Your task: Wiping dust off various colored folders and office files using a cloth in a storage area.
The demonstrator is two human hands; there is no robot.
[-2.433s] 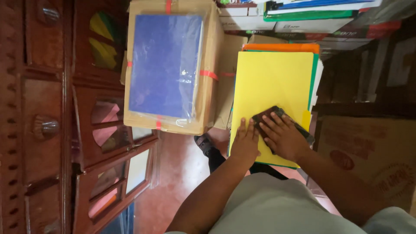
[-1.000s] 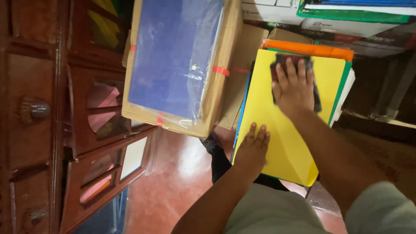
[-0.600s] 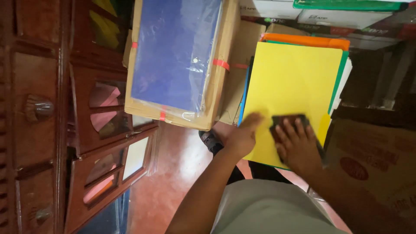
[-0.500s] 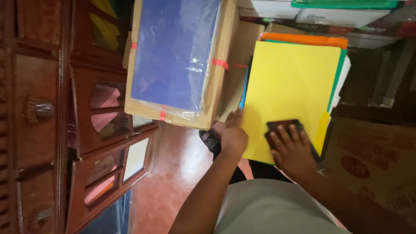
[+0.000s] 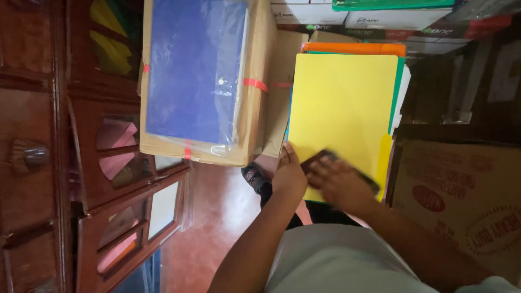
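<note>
A stack of coloured sheets lies in front of me, with a yellow sheet on top and orange, green, blue and white edges showing under it. My right hand presses a dark pad flat on the near end of the yellow sheet; the hand is blurred by motion. At the stack's near left edge my left hand rests with its fingers closed against the paper, holding it still.
A cardboard box topped by a plastic-wrapped blue pack sits left of the stack. A wooden cabinet with glass doors stands further left. Another cardboard carton is at the right, paper reams at the top, red floor and a dark sandal below.
My right hand slid the dark pad from the far end of the yellow sheet to the near end, then leftward. My left hand stayed at the stack's near left edge.
</note>
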